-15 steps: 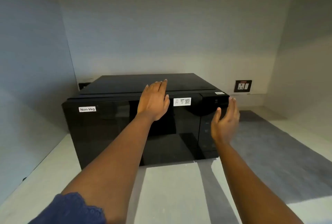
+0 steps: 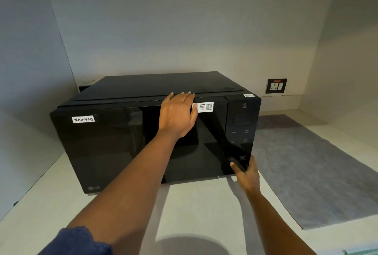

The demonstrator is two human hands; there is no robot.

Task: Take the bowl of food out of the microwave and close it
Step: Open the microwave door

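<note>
A black microwave (image 2: 114,148) with a "Non-Veg" label stands on a pale counter, its dark glass door closed. My left hand (image 2: 177,115) lies flat on the upper front of the door, fingers hooked over its top edge. My right hand (image 2: 245,175) is low at the right, with fingertips touching the bottom of the control panel (image 2: 241,132). The door hides whatever is inside, and no bowl shows.
The pale counter (image 2: 194,213) runs toward me in front of the microwave. A grey mat (image 2: 315,172) lies on it to the right. A wall socket (image 2: 276,85) sits behind on the right. Walls close in on the left, back and right.
My right hand has dropped from mid-air beside the panel to the panel's lower edge. My left hand has settled onto the door's top edge. The view is closer.
</note>
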